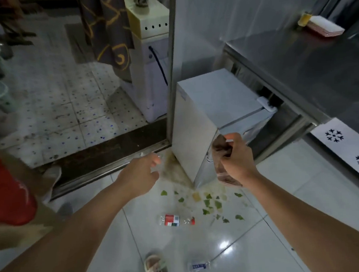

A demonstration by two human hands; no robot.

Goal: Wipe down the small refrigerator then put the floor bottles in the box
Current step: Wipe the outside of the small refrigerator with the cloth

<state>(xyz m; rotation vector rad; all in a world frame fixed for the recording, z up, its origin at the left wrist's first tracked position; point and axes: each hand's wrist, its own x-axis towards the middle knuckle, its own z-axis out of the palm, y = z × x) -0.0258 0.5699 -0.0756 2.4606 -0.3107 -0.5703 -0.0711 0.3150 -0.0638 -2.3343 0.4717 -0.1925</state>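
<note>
The small white refrigerator (pixel 196 122) stands on the floor under a steel counter, its front corner facing me. My right hand (pixel 236 157) grips a brown cloth (pixel 222 160) right at that front corner. My left hand (pixel 141 174) hovers to the left of the fridge with relaxed fingers, holding nothing. A clear bottle with a red label (pixel 175 219) lies on its side on the tiles in front of the fridge. Near my foot lies a second clear bottle with a blue label (pixel 198 267). No box is in view.
Green leaf scraps (pixel 208 203) and a yellowish spill (pixel 176 167) litter the floor by the fridge. A steel counter (pixel 296 69) overhangs on the right, a dark door threshold (pixel 104 159) runs on the left, and my shoe (pixel 155 267) is at the bottom.
</note>
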